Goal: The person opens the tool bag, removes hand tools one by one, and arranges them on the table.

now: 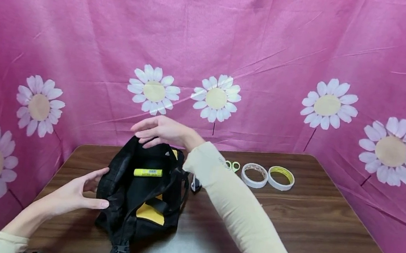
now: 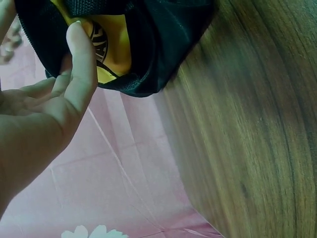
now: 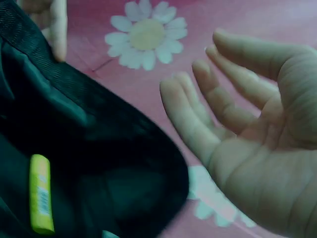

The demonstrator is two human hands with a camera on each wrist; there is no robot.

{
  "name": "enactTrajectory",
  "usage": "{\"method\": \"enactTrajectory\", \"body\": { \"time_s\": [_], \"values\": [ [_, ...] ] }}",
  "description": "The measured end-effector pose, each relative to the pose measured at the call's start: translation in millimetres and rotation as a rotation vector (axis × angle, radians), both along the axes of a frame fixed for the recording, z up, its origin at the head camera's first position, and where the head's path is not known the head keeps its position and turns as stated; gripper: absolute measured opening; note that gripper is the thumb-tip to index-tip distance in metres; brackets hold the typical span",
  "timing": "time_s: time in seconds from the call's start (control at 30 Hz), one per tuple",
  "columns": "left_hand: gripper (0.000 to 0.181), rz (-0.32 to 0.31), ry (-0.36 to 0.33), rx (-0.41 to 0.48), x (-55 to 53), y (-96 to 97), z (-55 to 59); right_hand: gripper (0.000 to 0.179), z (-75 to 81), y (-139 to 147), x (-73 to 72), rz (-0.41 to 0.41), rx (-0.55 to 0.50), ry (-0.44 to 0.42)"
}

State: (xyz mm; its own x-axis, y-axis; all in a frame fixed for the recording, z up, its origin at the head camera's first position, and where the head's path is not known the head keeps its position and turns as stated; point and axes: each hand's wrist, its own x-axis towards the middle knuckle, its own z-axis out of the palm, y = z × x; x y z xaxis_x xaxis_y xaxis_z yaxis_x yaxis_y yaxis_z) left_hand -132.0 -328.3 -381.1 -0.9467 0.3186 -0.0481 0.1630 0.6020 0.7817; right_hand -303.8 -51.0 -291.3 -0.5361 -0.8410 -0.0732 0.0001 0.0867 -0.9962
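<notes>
A black bag (image 1: 115, 179) with yellow panels lies open on the table. Inside it rests a bright yellow labelled tube (image 1: 148, 172), shaped like a glue stick; the right wrist view also shows it against the dark lining. My left hand (image 1: 68, 195) holds the bag's left side between thumb and fingers. In the left wrist view, the thumb lies by a yellow patch with dark lettering (image 2: 101, 47). Over the bag's far rim hovers my right hand (image 1: 165, 130), fingers spread and loosely bent, with nothing in them. Part of the bag's right side is hidden behind the right forearm.
Right of the bag, on the brown wooden table (image 1: 313, 226), stand a white tape roll (image 1: 246, 180) and a white-and-yellow roll (image 1: 280, 187). Green scissor handles (image 1: 235, 166) show beside the right sleeve. A pink flowered cloth (image 1: 272, 67) hangs behind the table.
</notes>
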Motion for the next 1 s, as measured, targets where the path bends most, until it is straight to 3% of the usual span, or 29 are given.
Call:
{"method": "enactTrajectory", "body": {
  "time_s": [0.27, 0.43, 0.83, 1.0],
  "values": [
    [0.095, -0.002, -0.028, 0.037, 1.5, 3.4, 1.6, 0.025, -30.2, -34.7, 1.5, -0.123, 0.296, -0.096],
    [0.095, 0.002, -0.023, 0.031, 0.5, 6.5, 1.3, 0.016, -41.3, -47.2, -1.1, -0.184, 0.359, -0.116],
    [0.094, 0.003, 0.003, 0.038, -4.0, 4.8, -0.5, 0.009, -65.6, -59.2, -11.0, -0.272, 0.500, 0.059],
    [0.095, 0.013, -0.025, 0.040, -1.9, 1.1, -0.4, 0.034, -75.8, -66.3, -11.2, -0.260, 0.584, 0.166]
  ]
}}
